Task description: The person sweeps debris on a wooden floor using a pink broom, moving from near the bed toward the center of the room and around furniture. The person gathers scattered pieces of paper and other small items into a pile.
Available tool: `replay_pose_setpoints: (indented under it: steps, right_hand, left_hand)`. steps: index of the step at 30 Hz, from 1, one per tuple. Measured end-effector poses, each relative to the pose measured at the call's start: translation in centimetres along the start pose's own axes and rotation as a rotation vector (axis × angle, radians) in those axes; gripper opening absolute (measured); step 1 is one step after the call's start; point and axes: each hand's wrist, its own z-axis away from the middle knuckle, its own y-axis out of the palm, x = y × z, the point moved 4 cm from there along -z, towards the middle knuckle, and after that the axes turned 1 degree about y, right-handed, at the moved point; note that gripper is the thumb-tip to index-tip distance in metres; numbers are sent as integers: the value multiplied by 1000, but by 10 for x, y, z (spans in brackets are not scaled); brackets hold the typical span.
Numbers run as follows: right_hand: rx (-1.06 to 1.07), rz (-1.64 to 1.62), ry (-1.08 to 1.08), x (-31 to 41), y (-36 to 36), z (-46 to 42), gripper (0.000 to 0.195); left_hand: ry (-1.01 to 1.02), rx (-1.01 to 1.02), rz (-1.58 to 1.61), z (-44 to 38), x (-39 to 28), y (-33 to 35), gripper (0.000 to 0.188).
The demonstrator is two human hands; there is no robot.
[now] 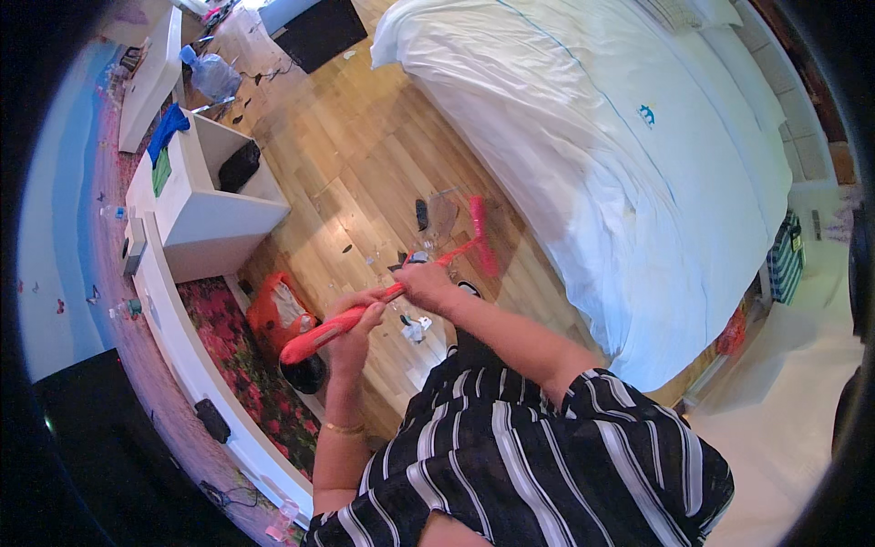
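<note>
Both of my hands grip the handle of a red broom (389,294). My left hand (352,331) wraps the thick upper part of the handle, a thin bracelet on that wrist. Farther down the handle, my right hand (425,284) closes around it. The pinkish-red broom head (484,236) rests on the wooden floor (355,164) near the bed's side. Around it lie scattered litter, a dark elongated object (421,215) and a crumpled white tissue (413,329). A transparent sheet-like piece (444,212), hard to make out, lies just left of the head.
A bed with white covers (581,137) runs along the right. On the left stand a white cabinet (219,225) and a long white shelf (198,383). An orange-red bag (277,308) and a dark, rounded object (304,375) sit below it. Farther off are a clear plastic bag (215,78) and a black box (321,34).
</note>
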Motion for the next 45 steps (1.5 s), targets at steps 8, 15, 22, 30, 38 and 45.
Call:
replay_pose_setpoints:
  steps: [8, 15, 22, 30, 38, 45]
  right_hand:
    - [-1, 68, 45, -91, 38, -33, 24]
    - [-104, -139, -177, 5, 35, -99, 22]
    - [-170, -198, -275, 11, -14, -58, 15]
    - [-255, -610, -358, 45, -87, 62, 21]
    - [200, -798, -157, 97, -98, 171, 17]
    - [267, -805, -140, 121, -99, 223, 17]
  left_hand:
    - [-110, -69, 163, -48, 78, 41, 7]
    - [-35, -211, -84, -53, 14, -34, 9]
    - [157, -143, -144, -6, -20, -9, 40]
    - [-29, -184, -242, 59, 55, 38, 59]
    - [293, -277, -398, 101, 94, 71, 30]
    - [-109, -484, -612, 213, 196, 52, 21]
